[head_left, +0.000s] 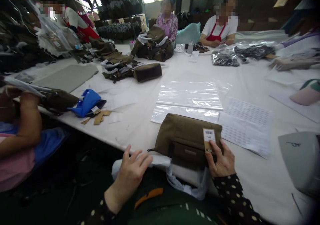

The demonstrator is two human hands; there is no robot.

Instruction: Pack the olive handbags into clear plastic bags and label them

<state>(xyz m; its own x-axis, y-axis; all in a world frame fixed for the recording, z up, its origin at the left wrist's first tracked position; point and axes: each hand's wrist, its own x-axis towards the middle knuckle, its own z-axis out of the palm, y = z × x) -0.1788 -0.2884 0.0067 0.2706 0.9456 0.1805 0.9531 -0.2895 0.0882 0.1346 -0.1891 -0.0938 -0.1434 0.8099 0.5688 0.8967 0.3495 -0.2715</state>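
Note:
A brown handbag lies at the table's near edge, a small plate on its front pocket. Its handles are wrapped in pale padding and hang toward me over the edge. A hang tag with a barcode label lies against the bag's right side. The thumb and index finger of my right hand close on the tag's lower part, its other fingers resting at the bag's corner. My left hand is over the wrapped handle left of the bag, fingers stretched and apart; its thumb is hidden.
Clear plastic bags lie behind the handbag, with printed label sheets to the right. A grey device stands at far right. Blue tape dispenser and brown tags lie left. More handbags and several co-workers surround the table.

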